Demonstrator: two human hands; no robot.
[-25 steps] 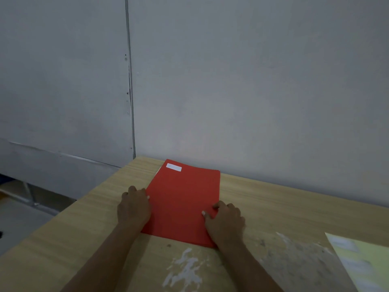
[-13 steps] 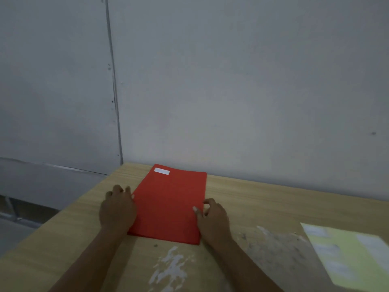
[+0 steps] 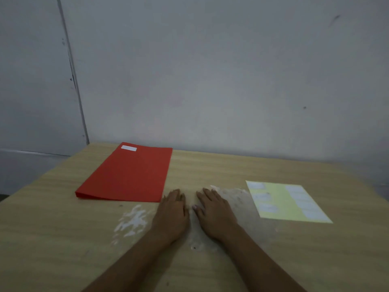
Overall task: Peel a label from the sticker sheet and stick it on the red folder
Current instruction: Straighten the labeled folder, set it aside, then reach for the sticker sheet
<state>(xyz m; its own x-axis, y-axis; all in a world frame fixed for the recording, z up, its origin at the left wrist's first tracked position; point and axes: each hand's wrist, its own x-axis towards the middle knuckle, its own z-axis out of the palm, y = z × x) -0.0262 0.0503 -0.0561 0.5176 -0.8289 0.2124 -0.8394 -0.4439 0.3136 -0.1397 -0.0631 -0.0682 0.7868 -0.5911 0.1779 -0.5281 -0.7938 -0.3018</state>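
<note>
The red folder [image 3: 128,175] lies flat at the far left of the wooden table [image 3: 210,167], with a white label [image 3: 128,148] stuck near its far left corner. A pale yellow sticker sheet [image 3: 280,200] with several white labels lies to the right. My left hand [image 3: 171,213] rests palm down on the table, just right of the folder's near right corner. Beside it, my right hand [image 3: 214,211] also lies flat, left of the sticker sheet. Both hands hold nothing.
A grey wall [image 3: 210,81] rises right behind the table. White worn patches [image 3: 132,221] mark the tabletop near my hands. The table's left edge drops off beside the folder.
Both hands have let go of the folder's sides and moved right onto the bare table, side by side. The view has shifted right, showing more of the sticker sheet.
</note>
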